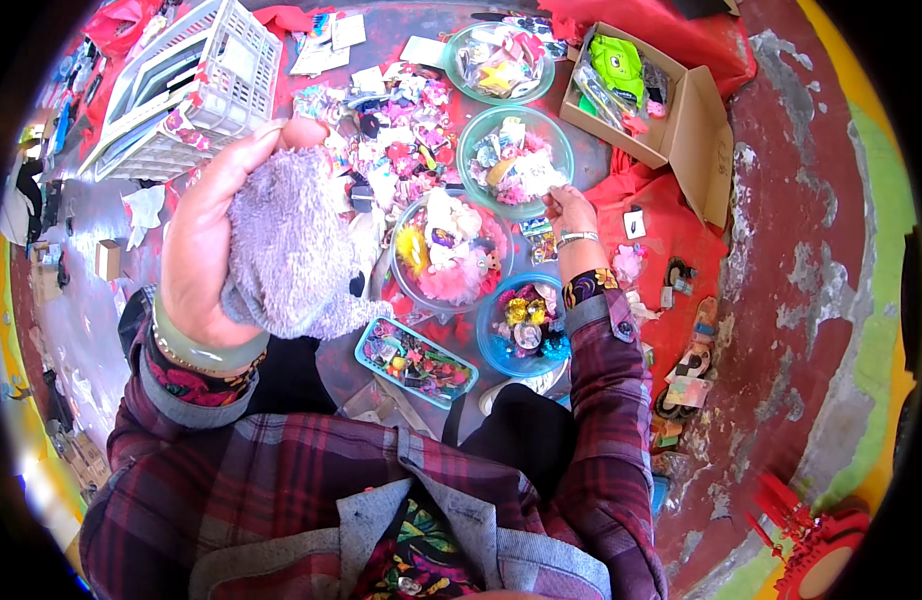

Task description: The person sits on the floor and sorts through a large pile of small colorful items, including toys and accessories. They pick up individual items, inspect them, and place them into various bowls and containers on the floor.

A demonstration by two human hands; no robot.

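My left hand (213, 235) is raised close to the camera and grips a grey fuzzy plush piece (289, 248) that hangs down from my fingers. My right hand (571, 212) reaches out to the rim of a clear round bowl (515, 148) full of small colourful trinkets; whether its fingers pinch anything I cannot tell. Just below that bowl sits another clear bowl (449, 252) with yellow, white and pink fluffy items. A blue round bowl (526, 325) with shiny pieces lies under my right wrist.
A rectangular teal tray (415, 361) of small bits lies near my knees. A white plastic basket (186, 85) stands far left, an open cardboard box (653, 100) with a green toy far right. A third clear bowl (499, 62) and loose trinkets (396, 135) lie beyond. Red cloth (661, 225) covers the floor right.
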